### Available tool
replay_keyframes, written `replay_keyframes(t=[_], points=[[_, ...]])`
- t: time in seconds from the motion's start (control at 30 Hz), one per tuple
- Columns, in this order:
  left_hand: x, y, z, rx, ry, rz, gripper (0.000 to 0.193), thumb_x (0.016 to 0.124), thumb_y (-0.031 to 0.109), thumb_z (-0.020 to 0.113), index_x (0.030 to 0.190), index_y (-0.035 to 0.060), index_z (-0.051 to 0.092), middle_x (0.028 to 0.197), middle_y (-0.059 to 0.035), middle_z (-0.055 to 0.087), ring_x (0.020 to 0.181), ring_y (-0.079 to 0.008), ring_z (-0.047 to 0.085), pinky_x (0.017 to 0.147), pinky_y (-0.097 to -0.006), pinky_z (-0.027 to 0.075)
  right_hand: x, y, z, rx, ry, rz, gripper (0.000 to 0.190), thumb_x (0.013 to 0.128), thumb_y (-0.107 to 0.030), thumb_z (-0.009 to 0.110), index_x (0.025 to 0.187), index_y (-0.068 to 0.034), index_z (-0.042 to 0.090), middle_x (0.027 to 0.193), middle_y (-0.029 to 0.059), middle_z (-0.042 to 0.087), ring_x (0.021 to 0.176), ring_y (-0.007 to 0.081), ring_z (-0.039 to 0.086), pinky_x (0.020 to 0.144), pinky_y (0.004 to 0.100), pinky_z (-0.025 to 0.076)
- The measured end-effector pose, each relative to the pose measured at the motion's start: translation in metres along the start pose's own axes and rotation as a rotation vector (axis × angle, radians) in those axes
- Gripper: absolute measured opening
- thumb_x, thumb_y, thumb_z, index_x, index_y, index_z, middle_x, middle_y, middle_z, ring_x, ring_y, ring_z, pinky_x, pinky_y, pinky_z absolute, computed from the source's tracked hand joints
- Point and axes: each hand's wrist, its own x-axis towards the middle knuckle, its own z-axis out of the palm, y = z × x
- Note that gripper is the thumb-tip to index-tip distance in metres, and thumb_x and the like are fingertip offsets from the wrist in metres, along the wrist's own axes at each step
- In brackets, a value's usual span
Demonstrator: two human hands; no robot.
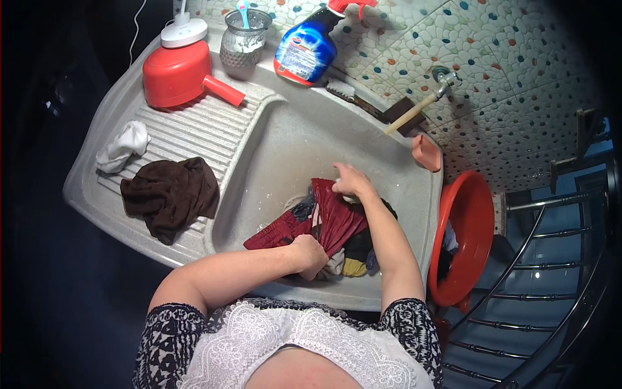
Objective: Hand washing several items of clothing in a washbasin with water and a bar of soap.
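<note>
A wet dark red garment (335, 219) with a gathered waistband lies stretched in the basin of a grey laundry sink (301, 121). My left hand (310, 256) is closed on its near side and pulls the cloth into folds. At the garment's far right edge is my right hand (351, 181), its index finger extended; something pale shows under the palm, and whether the fingers grip the cloth is hidden. Black, yellow (354, 268) and greyish clothes lie beneath and beside it in shallow cloudy water.
On the ribbed board lie a brown cloth (170, 194), a white cloth (124, 146) and a red dipper (177, 75). A glass jar (244, 44), spray bottle (306, 48) and scrubbing brush (341, 90) line the back ledge. A tap (443, 82) overhangs the basin. Right stands a red tub (474, 233) holding clothes.
</note>
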Motion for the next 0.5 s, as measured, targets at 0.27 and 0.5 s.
replay_keyframes(t=[0.27,0.5], points=[[0.006,0.007,-0.007,0.029,0.034,0.044,0.028,0.065,0.018,0.06,0.088,0.0055,0.07,0.089,-0.0133,0.069,0.086,-0.0267,0.067,0.072,-0.0394,0.053,0.036,0.015,0.051,0.317,-0.126,-0.095,0.075,0.061,-0.021,0.064,0.129,0.004,0.042,0.115,0.0225,0.057,0.105,0.0301,0.057,0.089,0.0353,0.044],[-0.003,0.002,0.003,0.031,0.035,-0.018,0.033,0.066,0.018,0.062,0.096,0.0069,0.07,0.098,-0.012,0.068,0.092,-0.0274,0.066,0.076,-0.039,0.053,-0.032,0.032,-0.031,1.133,-0.214,-0.223,0.038,0.064,-0.019,0.061,0.094,0.003,0.057,0.074,0.0116,0.06,0.065,0.0204,0.062,0.058,0.0317,0.05]])
